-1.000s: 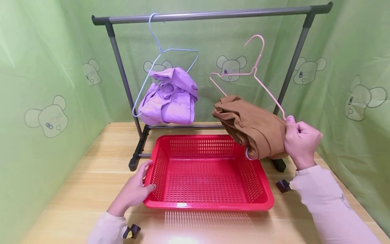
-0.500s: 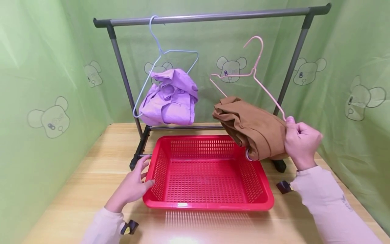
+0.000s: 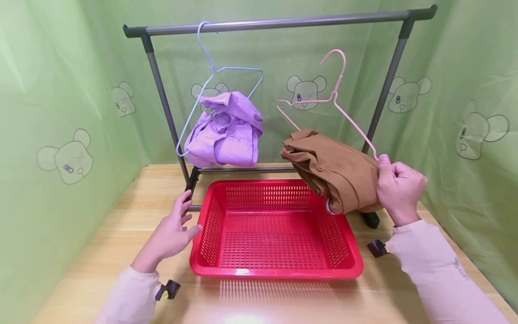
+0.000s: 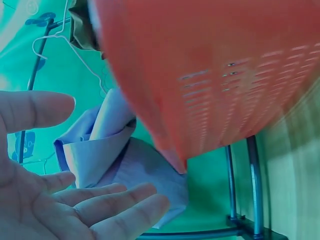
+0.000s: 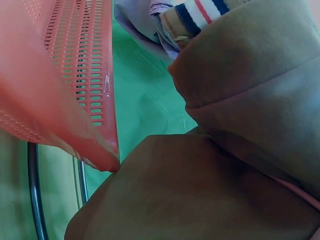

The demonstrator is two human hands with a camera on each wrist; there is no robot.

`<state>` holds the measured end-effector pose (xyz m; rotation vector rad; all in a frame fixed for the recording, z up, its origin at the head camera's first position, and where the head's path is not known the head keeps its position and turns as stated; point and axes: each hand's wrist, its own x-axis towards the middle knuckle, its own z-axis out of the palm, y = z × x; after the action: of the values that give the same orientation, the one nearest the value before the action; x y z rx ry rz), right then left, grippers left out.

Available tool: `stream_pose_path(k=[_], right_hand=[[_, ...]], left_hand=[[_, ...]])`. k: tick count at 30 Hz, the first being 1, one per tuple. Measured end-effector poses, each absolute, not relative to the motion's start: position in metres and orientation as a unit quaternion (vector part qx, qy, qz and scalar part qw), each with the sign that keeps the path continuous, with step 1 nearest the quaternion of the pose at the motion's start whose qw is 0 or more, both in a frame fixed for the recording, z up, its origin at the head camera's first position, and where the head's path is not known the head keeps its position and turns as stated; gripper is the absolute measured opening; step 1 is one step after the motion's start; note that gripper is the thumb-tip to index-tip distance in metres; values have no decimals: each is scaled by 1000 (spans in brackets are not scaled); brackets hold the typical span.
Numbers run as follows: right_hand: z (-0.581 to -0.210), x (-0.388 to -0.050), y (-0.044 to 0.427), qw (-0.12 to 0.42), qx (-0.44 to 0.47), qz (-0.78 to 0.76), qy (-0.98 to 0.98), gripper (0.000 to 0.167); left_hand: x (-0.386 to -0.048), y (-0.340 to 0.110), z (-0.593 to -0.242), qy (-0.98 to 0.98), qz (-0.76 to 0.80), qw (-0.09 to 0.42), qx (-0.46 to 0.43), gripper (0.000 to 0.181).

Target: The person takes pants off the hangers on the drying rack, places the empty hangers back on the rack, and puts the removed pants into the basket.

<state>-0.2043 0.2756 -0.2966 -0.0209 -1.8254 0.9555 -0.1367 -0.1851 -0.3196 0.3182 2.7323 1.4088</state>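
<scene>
My right hand (image 3: 400,191) grips the lower right corner of a pink wire hanger (image 3: 354,120), together with the edge of the brown garment (image 3: 337,171) draped over it. The hanger's hook is off the rail, and the cloth hangs over the basket's right rear corner. In the right wrist view the brown cloth (image 5: 240,110) fills most of the picture, with a striped band showing. My left hand (image 3: 167,238) holds nothing; its fingers are extended beside the left rim of the red plastic basket (image 3: 275,273). The left wrist view shows its open palm below the basket wall (image 4: 210,100).
A black and grey garment rack (image 3: 279,22) stands behind the basket. From its rail hangs a blue hanger (image 3: 210,74) with a folded purple garment (image 3: 228,135). Green curtains (image 3: 52,112) with bear drawings enclose the wooden table (image 3: 101,256).
My left hand has let go of the basket's left rim and moved left and slightly up. The right hand and the brown garment have barely shifted.
</scene>
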Motion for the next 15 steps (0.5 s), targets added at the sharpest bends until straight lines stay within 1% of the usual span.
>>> stream_pose_path(k=[9, 15], right_hand=[[-297, -204, 275, 515, -5, 393, -762, 54], [-299, -202, 273, 513, -3, 391, -764, 54]], left_hand=[[-148, -174, -303, 879, 461, 35, 117, 83], [-149, -164, -294, 876, 460, 36, 138, 82]])
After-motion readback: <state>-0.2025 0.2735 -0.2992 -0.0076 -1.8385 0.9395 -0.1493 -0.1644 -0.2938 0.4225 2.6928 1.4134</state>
